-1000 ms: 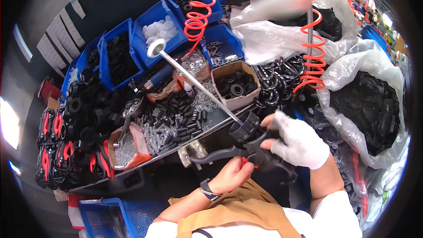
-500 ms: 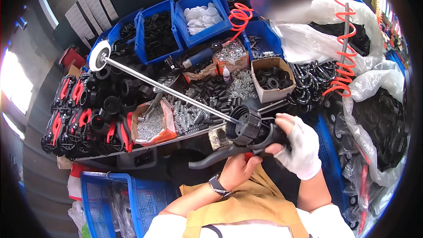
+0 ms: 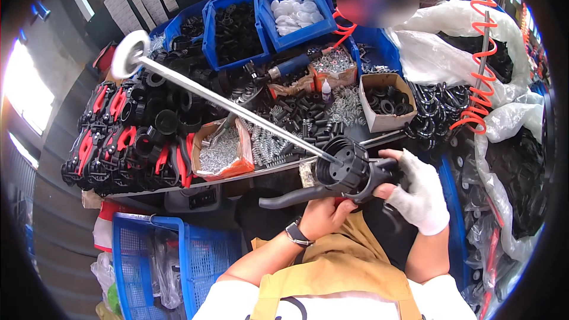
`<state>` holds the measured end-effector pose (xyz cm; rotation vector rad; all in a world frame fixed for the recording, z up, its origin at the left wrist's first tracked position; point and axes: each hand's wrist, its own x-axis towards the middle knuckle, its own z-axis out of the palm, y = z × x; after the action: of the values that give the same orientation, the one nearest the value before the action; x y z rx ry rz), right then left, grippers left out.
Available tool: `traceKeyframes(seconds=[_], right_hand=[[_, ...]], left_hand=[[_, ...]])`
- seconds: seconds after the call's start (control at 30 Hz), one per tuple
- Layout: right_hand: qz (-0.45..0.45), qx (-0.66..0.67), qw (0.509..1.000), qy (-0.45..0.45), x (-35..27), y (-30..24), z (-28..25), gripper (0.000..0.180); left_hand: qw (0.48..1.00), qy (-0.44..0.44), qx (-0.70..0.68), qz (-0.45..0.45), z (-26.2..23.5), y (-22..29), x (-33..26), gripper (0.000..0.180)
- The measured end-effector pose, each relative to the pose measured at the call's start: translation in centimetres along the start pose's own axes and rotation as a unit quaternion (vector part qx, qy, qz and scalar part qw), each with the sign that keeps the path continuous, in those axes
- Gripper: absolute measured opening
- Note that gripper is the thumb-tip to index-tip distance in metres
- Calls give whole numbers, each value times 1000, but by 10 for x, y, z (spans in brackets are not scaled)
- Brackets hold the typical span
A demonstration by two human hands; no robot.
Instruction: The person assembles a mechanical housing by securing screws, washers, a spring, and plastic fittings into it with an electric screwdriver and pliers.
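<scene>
A black pump head with a ribbed screw collar (image 3: pixel 349 169) and a curved lever handle (image 3: pixel 293 197) is held in front of my chest. From its collar a long metal rod (image 3: pixel 237 109) slants up to the far left, with a white disc (image 3: pixel 130 54) at its end. My left hand (image 3: pixel 325 218), bare with a watch on the wrist, is closed under the pump head beside a red part. My right hand (image 3: pixel 419 192), in a white fingerless glove, grips the pump head's right side with thumb and fingers. A dark piece by its palm is blurred.
Red-and-black handle assemblies (image 3: pixel 89 154) fill the bench's left, near a box of small metal parts (image 3: pixel 220 151). Blue bins (image 3: pixel 234 29) line the back. A powered driver (image 3: pixel 290 66) lies mid-bench. A red coiled hose (image 3: pixel 483 53) hangs at right; a blue basket (image 3: pixel 207 261) stands lower left.
The bench has shifted slightly right in view. The pump head has turned a little, and its rod's disc end has risen. Both hands keep their hold.
</scene>
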<state>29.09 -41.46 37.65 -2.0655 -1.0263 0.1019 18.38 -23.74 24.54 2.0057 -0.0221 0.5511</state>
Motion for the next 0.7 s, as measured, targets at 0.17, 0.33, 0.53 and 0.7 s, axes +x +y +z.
traceKeyframes(seconds=[0.17, 0.33, 0.53, 0.7], right_hand=[[-92, -95, 982, 136, -5, -11, 8, 63], [-65, -143, 982, 107, -2, -17, 10, 65], [-148, 62, 984, 72, 14, -2, 16, 58], [-341, -237, 875, 248, 11, -8, 62, 45]], left_hand=[[996, -74, -31, 29, -25, 14, 32, 35], [996, -46, -61, 44, -22, 14, 21, 36], [993, -39, -58, 93, -30, -12, 26, 35], [742, 111, -660, 27, -26, 75, 31, 76]])
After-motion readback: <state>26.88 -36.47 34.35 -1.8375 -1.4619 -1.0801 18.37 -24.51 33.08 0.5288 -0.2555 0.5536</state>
